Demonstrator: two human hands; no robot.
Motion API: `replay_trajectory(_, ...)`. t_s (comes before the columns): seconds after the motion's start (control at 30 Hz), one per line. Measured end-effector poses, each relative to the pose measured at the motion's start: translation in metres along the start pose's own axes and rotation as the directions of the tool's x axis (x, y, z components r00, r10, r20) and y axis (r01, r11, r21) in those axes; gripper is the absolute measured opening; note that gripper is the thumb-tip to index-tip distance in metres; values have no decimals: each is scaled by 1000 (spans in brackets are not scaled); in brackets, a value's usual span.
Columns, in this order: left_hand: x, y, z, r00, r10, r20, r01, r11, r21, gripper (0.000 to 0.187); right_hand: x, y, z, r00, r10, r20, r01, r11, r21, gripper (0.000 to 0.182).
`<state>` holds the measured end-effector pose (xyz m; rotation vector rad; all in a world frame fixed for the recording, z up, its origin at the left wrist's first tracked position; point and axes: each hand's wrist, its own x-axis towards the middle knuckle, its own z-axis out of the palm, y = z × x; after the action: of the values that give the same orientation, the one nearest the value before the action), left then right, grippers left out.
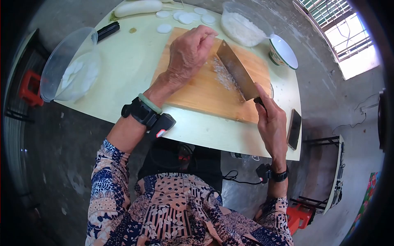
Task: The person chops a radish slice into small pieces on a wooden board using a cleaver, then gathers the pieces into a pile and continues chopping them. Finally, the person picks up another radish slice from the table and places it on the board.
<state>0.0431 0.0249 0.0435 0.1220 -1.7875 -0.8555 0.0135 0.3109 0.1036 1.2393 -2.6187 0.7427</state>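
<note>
Head view: right hand (271, 119) grips the cleaver (237, 71), handle hidden; left hand (189, 53) curls over unclear chopped bits (223, 76) mid cutting board (197, 88).

The left hand (189, 53) lies palm down, fingers curled under and knuckles raised, its forearm reaching forward with a black band and a green bangle at the wrist. The right hand (272, 123) is clenched in a grip, thumb on top, wrist banded, forearm angled inward.
</note>
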Motion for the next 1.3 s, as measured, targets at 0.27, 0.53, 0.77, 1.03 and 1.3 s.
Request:
replay_trajectory(0.27,-1,0,0,1000,19,18,-20,999,36,15,5,-8,-5,992,88,86,-90,996,23,56)
replay_trajectory(0.53,-2,2,-1,999,13,36,-13,1000,25,15,12,-12,-2,986,98,137,-101,995,19,57)
replay_trajectory(0.77,0,2,-2,999,23,43,-24,999,30,15,9,-11,5,999,-46,-17,48,983,175,59)
replay_trajectory(1.03,0,7,-3,997,-2,81,0,1000,28,14,5,-6,6,997,-52,50,44,987,154,62)
replay_trajectory(1.3,-2,1,2,997,27,74,-28,1000,12,15,-3,-2,7,997,1,83,-14,988,156,61)
